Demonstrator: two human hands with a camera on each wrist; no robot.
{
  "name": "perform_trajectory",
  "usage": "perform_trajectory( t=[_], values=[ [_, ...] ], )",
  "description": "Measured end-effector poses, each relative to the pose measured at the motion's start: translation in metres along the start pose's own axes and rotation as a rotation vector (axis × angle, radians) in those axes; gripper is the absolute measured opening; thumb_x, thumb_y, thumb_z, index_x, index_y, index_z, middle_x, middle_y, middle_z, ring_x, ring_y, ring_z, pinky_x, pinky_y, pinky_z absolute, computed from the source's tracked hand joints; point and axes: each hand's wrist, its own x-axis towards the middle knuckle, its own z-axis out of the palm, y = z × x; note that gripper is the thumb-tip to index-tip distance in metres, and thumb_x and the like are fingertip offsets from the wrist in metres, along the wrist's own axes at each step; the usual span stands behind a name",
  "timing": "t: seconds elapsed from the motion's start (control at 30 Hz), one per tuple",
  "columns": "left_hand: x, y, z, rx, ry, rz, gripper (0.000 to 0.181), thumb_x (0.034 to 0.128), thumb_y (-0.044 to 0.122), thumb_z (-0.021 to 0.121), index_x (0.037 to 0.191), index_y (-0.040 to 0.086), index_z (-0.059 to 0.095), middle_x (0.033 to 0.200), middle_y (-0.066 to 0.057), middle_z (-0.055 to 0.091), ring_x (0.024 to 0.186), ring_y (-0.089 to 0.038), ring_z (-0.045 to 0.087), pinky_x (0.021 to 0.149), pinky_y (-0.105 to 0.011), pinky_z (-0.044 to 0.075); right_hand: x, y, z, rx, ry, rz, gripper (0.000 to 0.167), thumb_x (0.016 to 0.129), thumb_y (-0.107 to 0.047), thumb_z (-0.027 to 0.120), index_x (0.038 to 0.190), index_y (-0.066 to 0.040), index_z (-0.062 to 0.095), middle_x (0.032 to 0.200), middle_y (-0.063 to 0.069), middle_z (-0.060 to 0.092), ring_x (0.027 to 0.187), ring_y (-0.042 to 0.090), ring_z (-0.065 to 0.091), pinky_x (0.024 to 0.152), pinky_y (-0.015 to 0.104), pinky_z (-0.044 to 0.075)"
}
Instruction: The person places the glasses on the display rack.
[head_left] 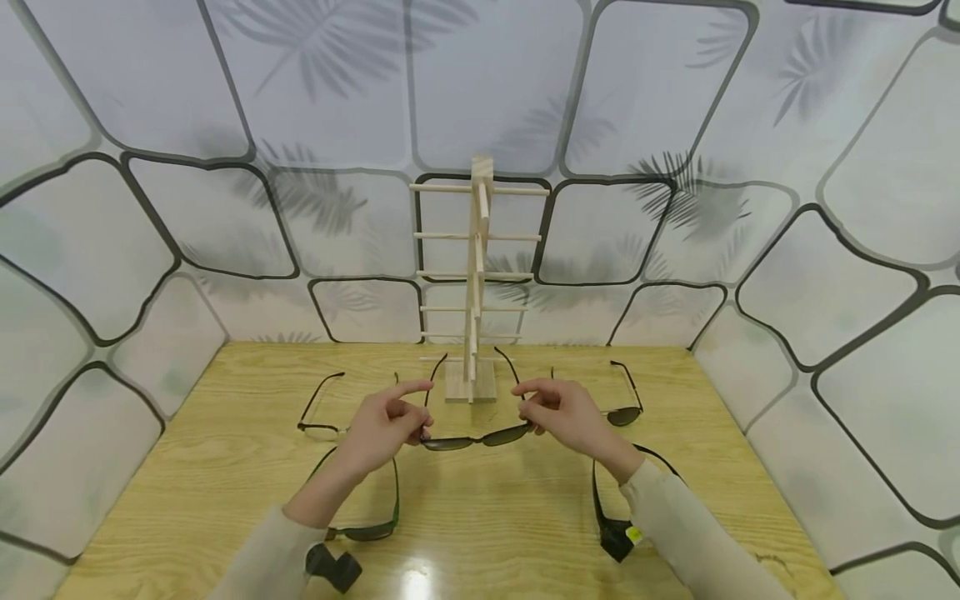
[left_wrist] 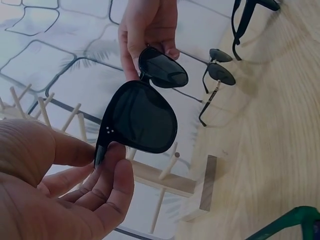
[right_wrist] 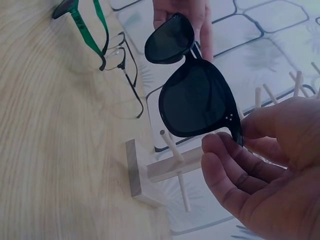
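Note:
Black sunglasses (head_left: pixel 504 435) with dark lenses are held up in front of the wooden rack (head_left: pixel 474 275), arms unfolded and reaching toward it. The left hand (head_left: pixel 386 423) pinches them at the left hinge; in the left wrist view the left hand (left_wrist: pixel 75 175) has thumb and fingers on the corner beside a dark lens (left_wrist: pixel 142 117). At the other hinge the right hand (head_left: pixel 566 414) pinches the frame, seen close in the right wrist view, where the right hand (right_wrist: pixel 265 165) grips the corner by three small dots. The rack's pegs carry no glasses.
On the wooden table (head_left: pixel 480 533) lie thin-framed glasses (head_left: pixel 322 427) at the left, green-armed sunglasses (head_left: pixel 371 531) near the left forearm, sunglasses (head_left: pixel 624 415) at the right, and thick black glasses (head_left: pixel 615 533) near the right forearm. Patterned walls (head_left: pixel 495 83) surround the table.

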Motion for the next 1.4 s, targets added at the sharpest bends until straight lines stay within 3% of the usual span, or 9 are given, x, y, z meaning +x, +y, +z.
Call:
perform_trajectory(
  t=[0.2, 0.47, 0.63, 0.73, 0.97, 1.1, 1.4],
  values=[
    [0.008, 0.005, -0.003, -0.019, 0.025, 0.019, 0.043, 0.1075, 0.004, 0.057, 0.151, 0.005, 0.057, 0.1, -0.013, 0.079, 0.081, -0.016, 0.075, 0.076, -0.033, 0.063, 0.006, -0.004, -0.001, 0.015, 0.039, 0.01, 0.031, 0.106, -0.016, 0.064, 0.135, -0.007, 0.07, 0.1, 0.016, 0.076, 0.079, 0.029, 0.072, 0.071, 0.031, 0.061],
    [0.017, 0.004, -0.004, -0.015, 0.094, 0.009, 0.042, 0.1082, 0.006, 0.057, 0.15, 0.006, 0.058, 0.106, -0.015, 0.079, 0.086, -0.019, 0.076, 0.071, -0.024, 0.059, 0.016, -0.009, -0.002, 0.078, 0.06, 0.033, 0.032, 0.107, -0.017, 0.063, 0.137, -0.007, 0.068, 0.099, 0.013, 0.075, 0.08, 0.021, 0.071, 0.074, 0.032, 0.062],
    [0.02, 0.002, -0.005, -0.018, 0.116, 0.011, 0.041, 0.1081, 0.004, 0.056, 0.149, 0.005, 0.059, 0.106, -0.016, 0.079, 0.088, -0.022, 0.077, 0.073, -0.026, 0.059, 0.02, -0.011, -0.002, 0.095, 0.068, 0.051, 0.031, 0.107, -0.017, 0.063, 0.137, -0.009, 0.069, 0.097, 0.011, 0.075, 0.085, 0.036, 0.072, 0.074, 0.033, 0.062],
    [0.022, 0.002, -0.006, -0.016, 0.119, 0.017, 0.041, 0.1081, 0.004, 0.055, 0.149, 0.005, 0.059, 0.109, -0.017, 0.078, 0.09, -0.023, 0.077, 0.076, -0.029, 0.061, 0.023, -0.011, -0.001, 0.11, 0.08, 0.068, 0.031, 0.107, -0.017, 0.063, 0.136, -0.01, 0.069, 0.097, 0.011, 0.075, 0.087, 0.038, 0.072, 0.074, 0.033, 0.062],
    [0.024, 0.004, -0.007, -0.029, 0.116, 0.03, 0.042, 0.107, 0.002, 0.055, 0.149, 0.005, 0.059, 0.122, -0.022, 0.075, 0.104, -0.028, 0.076, 0.085, -0.034, 0.063, 0.029, -0.008, 0.0, 0.179, 0.106, 0.113, 0.03, 0.107, -0.016, 0.062, 0.134, -0.007, 0.07, 0.112, 0.023, 0.074, 0.084, 0.023, 0.072, 0.077, 0.033, 0.062],
    [0.025, 0.006, -0.006, -0.072, 0.112, 0.027, 0.042, 0.106, 0.003, 0.057, 0.148, 0.002, 0.059, 0.129, -0.024, 0.072, 0.112, -0.032, 0.075, 0.093, -0.038, 0.062, 0.033, -0.005, 0.001, 0.226, 0.13, 0.132, 0.029, 0.107, -0.015, 0.062, 0.133, -0.003, 0.07, 0.107, 0.017, 0.075, 0.083, 0.022, 0.072, 0.078, 0.035, 0.063],
    [0.027, 0.005, -0.007, -0.095, 0.099, 0.022, 0.042, 0.1038, 0.004, 0.061, 0.146, 0.001, 0.061, 0.131, -0.023, 0.072, 0.121, -0.034, 0.071, 0.093, -0.035, 0.062, 0.041, -0.001, 0.001, 0.293, 0.172, 0.163, 0.032, 0.106, -0.011, 0.061, 0.134, 0.002, 0.068, 0.102, 0.012, 0.076, 0.078, 0.016, 0.071, 0.075, 0.033, 0.063]
  ],
)
